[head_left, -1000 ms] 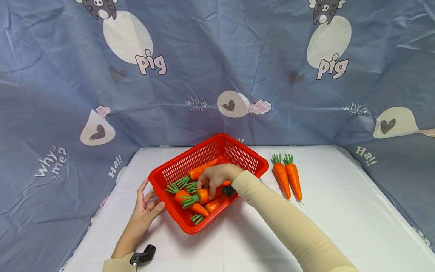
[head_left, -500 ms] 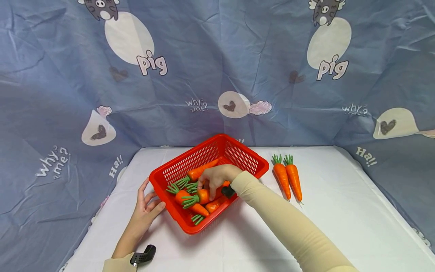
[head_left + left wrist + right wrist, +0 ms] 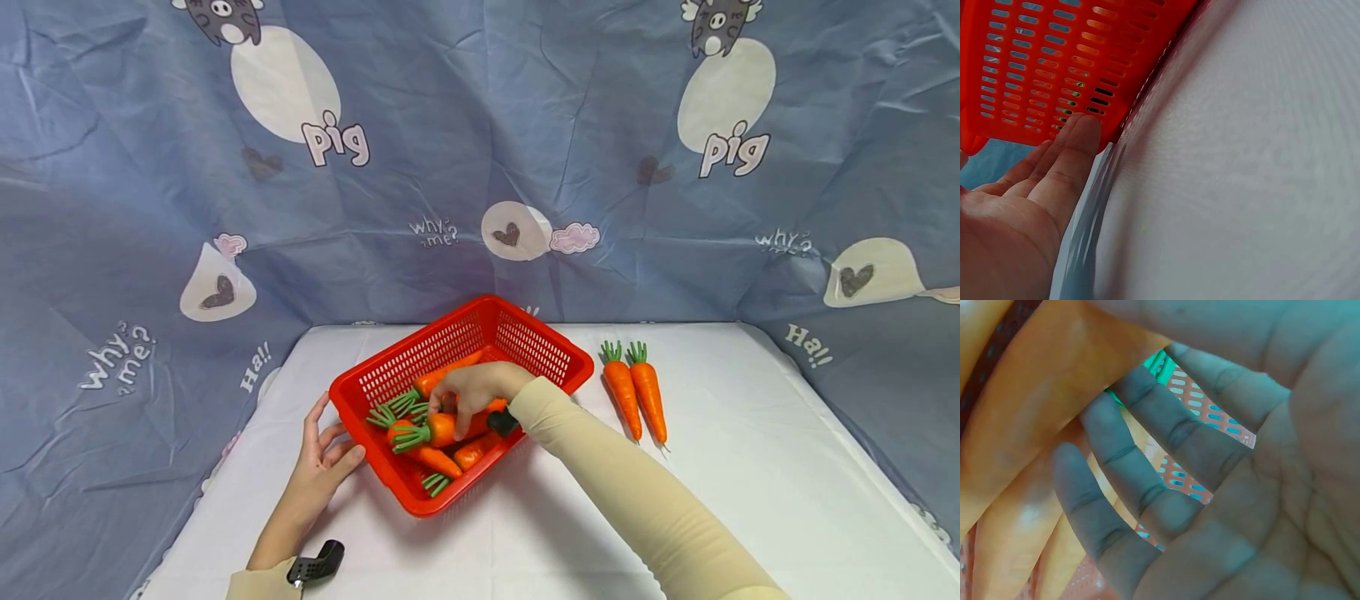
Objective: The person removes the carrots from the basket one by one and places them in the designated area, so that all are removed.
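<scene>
A red slotted plastic basket (image 3: pixel 405 337) stands at an angle on the white-covered table, with several orange carrots inside. My left hand (image 3: pixel 318 458) touches its left end, thumb at the rim; in the left wrist view nearly straight fingers (image 3: pixel 1063 165) rest against the outer wall. Inside the basket, my right hand (image 3: pixel 480 392) holds a carrot (image 3: pixel 442 429) between thumb and fingers, its green stalks pointing left. Another carrot (image 3: pixel 435 460) lies partly beneath it, and one (image 3: pixel 450 373) lies along the back wall. The right wrist view shows the held carrot (image 3: pixel 1041 394) close up.
Two carrots (image 3: pixel 619 387) (image 3: pixel 648 392) lie side by side on the table (image 3: pixel 750 467), right of the basket, stalks toward the back. A blue patterned cloth (image 3: pixel 420 167) hangs behind and at both sides. Black devices (image 3: pixel 315 564) sit on the wrists.
My right hand's fingers and the carrot they hold have shifted slightly to the left within the basket. My left hand and the basket have stayed in place.
</scene>
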Available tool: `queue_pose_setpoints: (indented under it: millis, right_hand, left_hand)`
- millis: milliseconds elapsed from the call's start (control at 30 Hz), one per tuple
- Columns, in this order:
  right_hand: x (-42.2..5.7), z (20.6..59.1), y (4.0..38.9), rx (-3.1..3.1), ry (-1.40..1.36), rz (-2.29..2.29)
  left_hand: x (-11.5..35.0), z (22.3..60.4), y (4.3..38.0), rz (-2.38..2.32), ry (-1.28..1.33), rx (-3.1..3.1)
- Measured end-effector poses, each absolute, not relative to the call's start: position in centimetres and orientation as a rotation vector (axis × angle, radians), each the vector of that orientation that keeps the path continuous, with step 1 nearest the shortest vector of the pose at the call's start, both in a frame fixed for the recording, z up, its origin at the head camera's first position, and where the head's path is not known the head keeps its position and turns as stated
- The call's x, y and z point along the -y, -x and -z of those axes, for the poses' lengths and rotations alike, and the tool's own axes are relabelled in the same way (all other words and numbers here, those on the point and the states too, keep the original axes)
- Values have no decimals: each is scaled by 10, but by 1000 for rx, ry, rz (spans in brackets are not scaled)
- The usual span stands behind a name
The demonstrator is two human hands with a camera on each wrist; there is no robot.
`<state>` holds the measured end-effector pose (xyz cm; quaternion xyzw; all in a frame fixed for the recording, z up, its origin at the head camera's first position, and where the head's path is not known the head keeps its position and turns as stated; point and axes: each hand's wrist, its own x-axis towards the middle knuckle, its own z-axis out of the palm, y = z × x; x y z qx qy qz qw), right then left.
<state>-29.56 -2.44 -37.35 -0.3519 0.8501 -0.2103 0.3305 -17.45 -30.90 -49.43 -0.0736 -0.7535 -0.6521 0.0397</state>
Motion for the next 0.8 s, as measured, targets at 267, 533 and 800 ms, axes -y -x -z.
queue_pose_setpoints:
  millis: [267,533,800]
  right_hand:
    - [26,370,294,-2219,955,612]
    - [27,365,290,-2190,990,687]
    - [31,359,288,-2160,1017,756]
  left_hand:
    - [309,493,174,1998,220,2314]
    - [308,492,173,1962,189,2347]
    - [307,490,172,1952,165,2362]
